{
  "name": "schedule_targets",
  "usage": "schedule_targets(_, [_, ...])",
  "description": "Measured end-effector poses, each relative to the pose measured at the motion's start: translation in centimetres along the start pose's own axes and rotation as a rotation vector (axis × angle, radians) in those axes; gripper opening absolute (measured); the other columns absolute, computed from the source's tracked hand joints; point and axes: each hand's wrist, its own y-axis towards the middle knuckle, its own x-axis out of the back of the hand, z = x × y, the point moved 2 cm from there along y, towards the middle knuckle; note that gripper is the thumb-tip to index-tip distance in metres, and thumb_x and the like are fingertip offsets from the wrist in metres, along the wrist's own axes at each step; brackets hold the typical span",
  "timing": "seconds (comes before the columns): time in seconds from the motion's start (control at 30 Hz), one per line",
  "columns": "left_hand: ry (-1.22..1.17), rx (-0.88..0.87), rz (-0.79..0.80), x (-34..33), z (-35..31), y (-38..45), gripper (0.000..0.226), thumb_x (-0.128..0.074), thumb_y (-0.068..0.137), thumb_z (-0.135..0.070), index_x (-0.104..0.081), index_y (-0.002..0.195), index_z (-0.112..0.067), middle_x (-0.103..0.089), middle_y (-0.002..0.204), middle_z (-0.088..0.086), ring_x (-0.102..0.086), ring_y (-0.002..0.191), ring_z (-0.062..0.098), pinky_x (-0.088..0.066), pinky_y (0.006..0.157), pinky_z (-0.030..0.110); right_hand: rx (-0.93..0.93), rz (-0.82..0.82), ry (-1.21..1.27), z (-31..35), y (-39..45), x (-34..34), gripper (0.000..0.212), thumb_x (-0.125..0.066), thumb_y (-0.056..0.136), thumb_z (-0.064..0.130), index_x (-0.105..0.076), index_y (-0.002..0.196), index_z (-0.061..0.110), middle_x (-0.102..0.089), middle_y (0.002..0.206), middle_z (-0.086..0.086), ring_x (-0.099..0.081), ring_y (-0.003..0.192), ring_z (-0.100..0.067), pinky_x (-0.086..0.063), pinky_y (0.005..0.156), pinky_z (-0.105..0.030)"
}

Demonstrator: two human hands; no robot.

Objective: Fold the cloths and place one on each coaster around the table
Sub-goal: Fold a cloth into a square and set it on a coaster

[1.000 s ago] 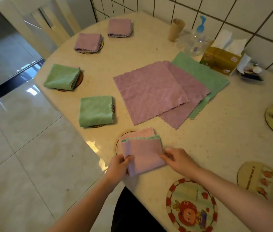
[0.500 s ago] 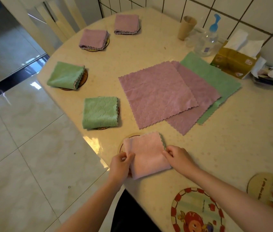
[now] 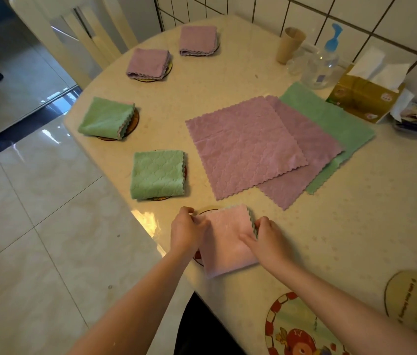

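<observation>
You pinch the folded pink cloth [image 3: 224,242] with left hand [image 3: 186,231] and right hand [image 3: 266,235] fingers, setting it on its coaster [image 3: 203,211]; next, release and take the top purple cloth [image 3: 243,144].

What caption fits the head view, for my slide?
Both hands set a folded pink cloth on a coaster.

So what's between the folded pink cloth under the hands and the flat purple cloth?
In the head view, only bare tabletop separates the folded pink cloth from the flat purple cloth; nothing lies there.
</observation>
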Motion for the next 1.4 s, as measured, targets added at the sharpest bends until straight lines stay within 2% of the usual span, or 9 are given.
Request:
schedule_targets(0.17, [-0.028,0.051,0.006,-0.1,-0.2,0.4,0.026,-0.069,0.082,-0.024,-0.061,0.105,-0.015,-0.061,0.095,0.001,-0.057,0.086,0.019,-0.051,0.072,0.032,-0.036,-0.014,-0.064,0.8,0.0,0.0,0.047,-0.060,0.084,0.048,-0.047,0.111,0.012,-0.057,0.111,-0.005,-0.058,0.095,-0.022,-0.051,0.071,-0.035])
schedule_targets(0.33, [-0.135,-0.009,0.037,0.2,0.0,0.1,0.008,-0.069,0.081,-0.017,-0.064,0.086,-0.014,-0.063,0.081,0.001,-0.056,0.076,0.018,-0.042,0.059,0.027,-0.050,0.003,-0.138,1.1,-0.1,0.0,0.048,-0.056,0.086,0.049,-0.049,0.111,0.009,-0.058,0.111,-0.008,-0.059,0.096,-0.023,-0.046,0.068,-0.031])
schedule_targets(0.57, [-0.342,-0.044,0.132,1.1,0.4,-1.1,0.015,-0.067,0.085,-0.013,-0.059,0.099,-0.014,-0.060,0.096,0.006,-0.053,0.075,0.016,-0.043,0.044,0.017,-0.094,0.133,-0.011,0.3,-0.4,-0.3,0.046,-0.055,0.086,0.052,-0.058,0.100,0.008,-0.063,0.096,-0.005,-0.060,0.082,-0.020,-0.042,0.060,-0.028])
schedule_targets(0.67, [-0.444,-0.047,0.213,1.6,0.2,-1.3,0.022,-0.068,0.085,-0.011,-0.059,0.104,-0.018,-0.065,0.097,0.010,-0.055,0.080,0.018,-0.049,0.055,0.025,-0.101,0.172,0.089,0.2,-0.7,-0.1,0.042,-0.056,0.085,0.049,-0.060,0.100,0.009,-0.062,0.093,-0.003,-0.059,0.081,-0.019,-0.043,0.059,-0.028])
schedule_targets(0.8, [-0.470,-0.069,0.208,2.6,0.4,-0.2,0.021,-0.071,0.082,-0.011,-0.063,0.098,-0.024,-0.067,0.093,0.006,-0.058,0.081,0.019,-0.048,0.073,0.039,-0.091,0.179,0.225,0.8,-1.2,0.0,0.034,-0.057,0.085,0.045,-0.053,0.095,0.013,-0.059,0.087,0.001,-0.057,0.076,-0.016,-0.039,0.055,-0.027])
schedule_targets(0.93, [-0.386,-0.057,0.156,3.4,0.9,1.5,0.018,-0.071,0.083,-0.013,-0.064,0.096,-0.023,-0.064,0.095,0.006,-0.059,0.084,0.022,-0.050,0.074,0.041,-0.021,0.132,0.227,1.6,-1.3,-0.6,0.016,-0.058,0.086,0.029,-0.052,0.093,0.017,-0.058,0.086,0.001,-0.054,0.073,-0.013,-0.040,0.055,-0.024])
schedule_targets(1.07, [-0.251,-0.046,0.133,3.5,1.6,2.7,0.019,-0.070,0.084,-0.013,-0.062,0.101,-0.012,-0.059,0.089,0.003,-0.055,0.077,0.020,-0.049,0.064,0.034,-0.048,0.139,0.232,1.3,-1.2,-1.0,0.018,-0.061,0.085,0.031,-0.053,0.095,0.019,-0.061,0.088,0.003,-0.058,0.078,-0.014,-0.049,0.066,-0.032])
schedule_targets(1.2, [-0.040,-0.115,0.103,3.4,1.7,3.4,0.020,-0.072,0.082,-0.018,-0.061,0.099,-0.014,-0.060,0.091,-0.001,-0.054,0.074,0.017,-0.046,0.060,0.025,-0.054,0.150,0.210,0.7,-0.8,-0.8,0.023,-0.066,0.083,0.036,-0.051,0.092,0.022,-0.057,0.080,0.008,-0.057,0.074,-0.011,-0.047,0.064,-0.030])
schedule_targets(1.4, [0.540,-0.661,0.115,3.6,-1.1,4.9,0.025,-0.063,0.084,-0.018,-0.060,0.109,-0.020,-0.055,0.111,-0.005,-0.057,0.097,0.017,-0.051,0.073,0.035,-0.004,0.065,0.168,0.9,2.9,1.6,0.008,-0.060,0.086,0.022,-0.052,0.088,0.023,-0.058,0.085,0.007,-0.057,0.079,-0.012,-0.052,0.073,-0.034])
